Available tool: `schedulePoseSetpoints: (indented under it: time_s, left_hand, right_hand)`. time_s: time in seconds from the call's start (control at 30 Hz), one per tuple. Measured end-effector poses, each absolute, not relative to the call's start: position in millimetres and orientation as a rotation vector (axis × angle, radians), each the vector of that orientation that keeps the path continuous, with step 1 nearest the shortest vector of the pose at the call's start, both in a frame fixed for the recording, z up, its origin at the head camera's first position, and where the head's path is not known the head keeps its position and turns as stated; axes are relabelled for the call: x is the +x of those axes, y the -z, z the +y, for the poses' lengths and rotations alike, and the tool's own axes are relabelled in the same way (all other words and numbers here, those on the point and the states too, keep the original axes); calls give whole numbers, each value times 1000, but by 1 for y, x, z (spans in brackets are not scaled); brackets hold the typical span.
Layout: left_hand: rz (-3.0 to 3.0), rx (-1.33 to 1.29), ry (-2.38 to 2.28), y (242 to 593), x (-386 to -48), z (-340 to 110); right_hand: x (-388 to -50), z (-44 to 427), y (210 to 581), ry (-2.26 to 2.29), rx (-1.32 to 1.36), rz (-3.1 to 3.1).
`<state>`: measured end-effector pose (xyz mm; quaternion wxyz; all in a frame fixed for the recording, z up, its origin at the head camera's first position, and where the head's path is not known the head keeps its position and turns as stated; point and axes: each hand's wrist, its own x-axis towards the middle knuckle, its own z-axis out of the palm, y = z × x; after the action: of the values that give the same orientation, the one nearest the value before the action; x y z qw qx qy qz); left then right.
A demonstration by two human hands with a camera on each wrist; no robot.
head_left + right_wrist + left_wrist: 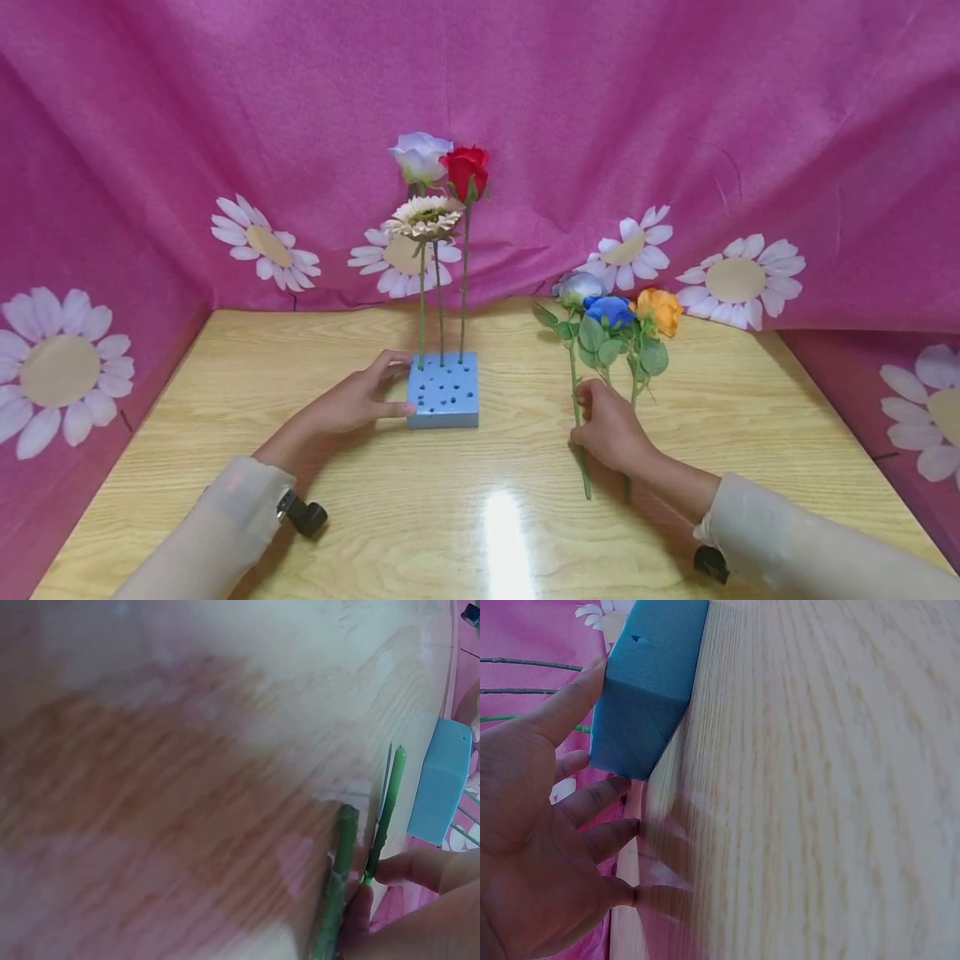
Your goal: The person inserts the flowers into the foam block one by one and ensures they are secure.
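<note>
My left hand (348, 404) holds the left side of a blue foam block (442, 419), thumb at the front corner and a finger at the back one. In the left wrist view the thumb lies against the block (641, 727) and the other fingers spread beside it. A white rose (422, 157), a red rose (467, 171) and a cream daisy-like flower (423, 218) stand upright in its holes. With thumb and fingers, my right hand (613, 429) pinches the green stem of a silver-blue rose (579, 287). The right wrist view shows that stem (386, 817) between the fingertips.
A blue rose (609, 312) and an orange rose (660, 312) lie close beside the pinched one, leaves overlapping. Another stem (337, 881) runs near the right hand. The wooden table (360, 533) meets a magenta cloth (525, 100) printed with daisies at the back and sides.
</note>
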<state>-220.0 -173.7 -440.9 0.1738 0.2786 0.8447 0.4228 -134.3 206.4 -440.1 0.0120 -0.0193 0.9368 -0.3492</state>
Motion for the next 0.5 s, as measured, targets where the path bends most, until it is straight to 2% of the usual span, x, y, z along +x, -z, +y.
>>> schedulePoseSetpoints:
  time_s: [0.27,0.5]
  left_hand:
    - [2389,794,-1205,443,-221,-173]
    - [2399,770,-1177,441,-220,-174]
  right_hand:
    - [-133,206,441,1085,-140,2933]
    - [-133,200,439,1100,-67,2893]
